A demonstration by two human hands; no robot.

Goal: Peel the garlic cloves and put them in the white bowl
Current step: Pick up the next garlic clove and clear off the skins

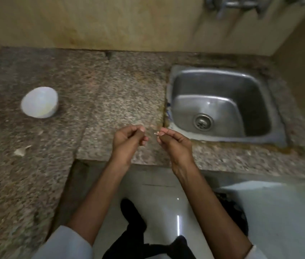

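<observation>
Both hands hover over the front of the granite counter, a short gap between them. My left hand (129, 138) has its fingers curled with thumb against fingertips; whether a garlic clove sits inside is hidden. My right hand (174, 142) pinches a small pale scrap of garlic skin (156, 133) at its fingertips. The white bowl (39, 102) stands far to the left on the counter, apart from both hands; its contents are blurred.
A piece of garlic peel (21, 150) lies on the counter (110, 94) at the left. A steel sink (220, 107) is set into the counter on the right, taps (237, 5) above it. The counter steps back near my arms; tiled floor lies below.
</observation>
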